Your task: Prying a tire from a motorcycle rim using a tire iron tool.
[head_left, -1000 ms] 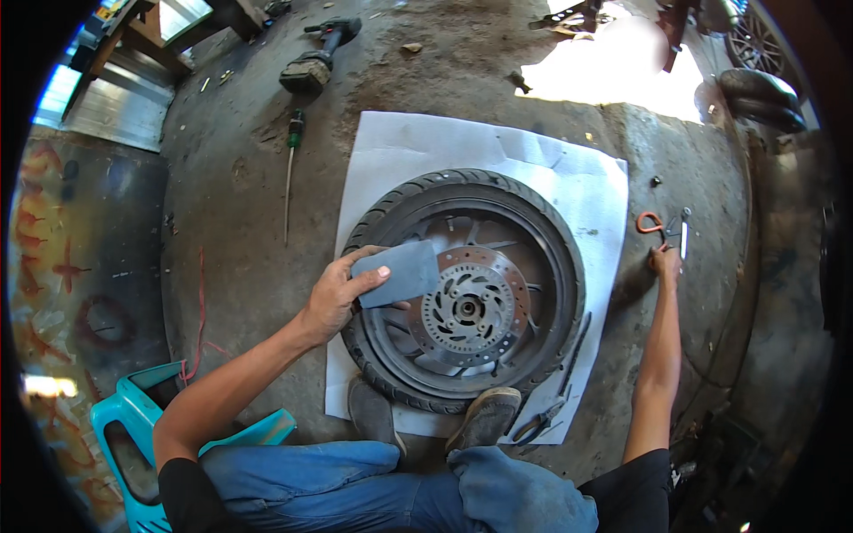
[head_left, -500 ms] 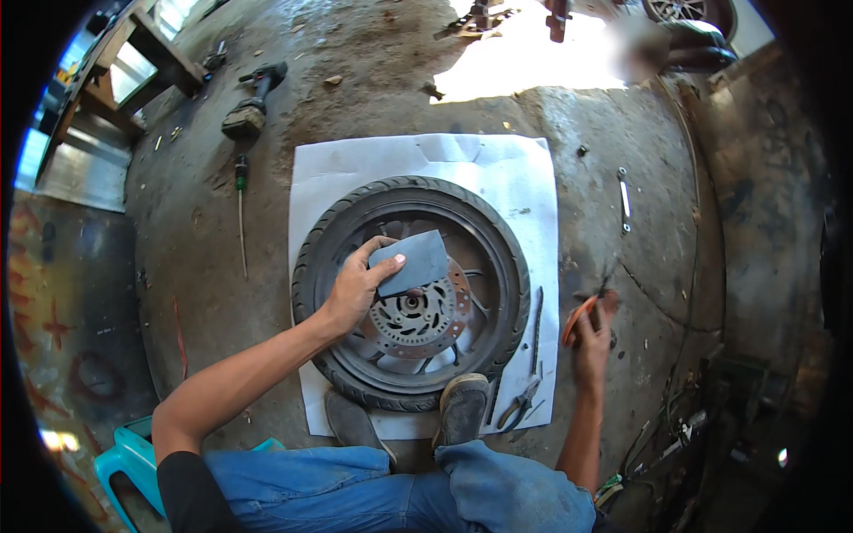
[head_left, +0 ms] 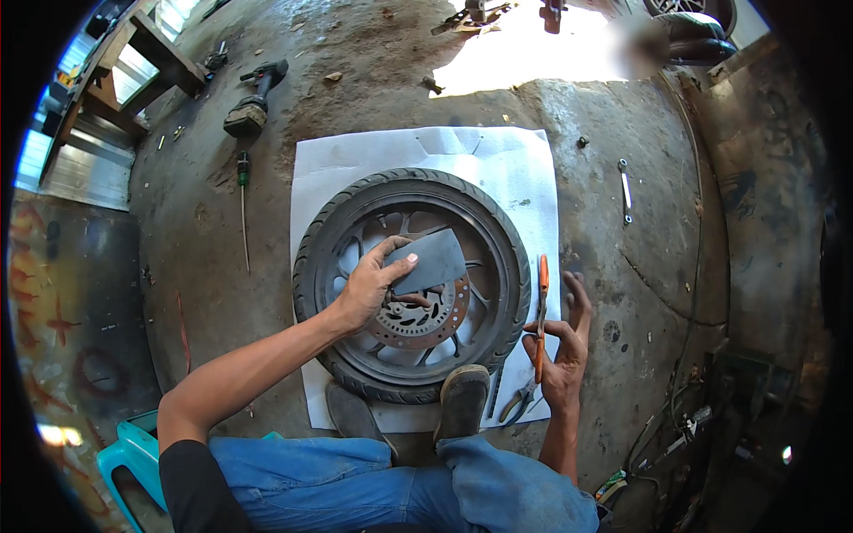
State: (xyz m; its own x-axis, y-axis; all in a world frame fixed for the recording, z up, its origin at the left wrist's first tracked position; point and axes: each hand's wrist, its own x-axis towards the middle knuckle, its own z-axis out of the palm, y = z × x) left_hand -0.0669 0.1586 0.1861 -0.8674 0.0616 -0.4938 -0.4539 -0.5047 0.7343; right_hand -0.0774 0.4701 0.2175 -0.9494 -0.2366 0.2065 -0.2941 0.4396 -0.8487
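Holding grey sheeting and scissors, hands are near a tyre-enclosed rim.

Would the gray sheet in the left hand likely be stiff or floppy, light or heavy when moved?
The gray sheet is probably light, since the left hand alone grips it near one end. It looks fairly stiff, as its free end juts out without drooping. Its matte surface suggests it may not be slippery.

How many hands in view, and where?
2: the left hand, holding a grey sheet over the wheel; the right hand, with an orange-handled tool by the white mat's right edge. The top-right blur could hide others.
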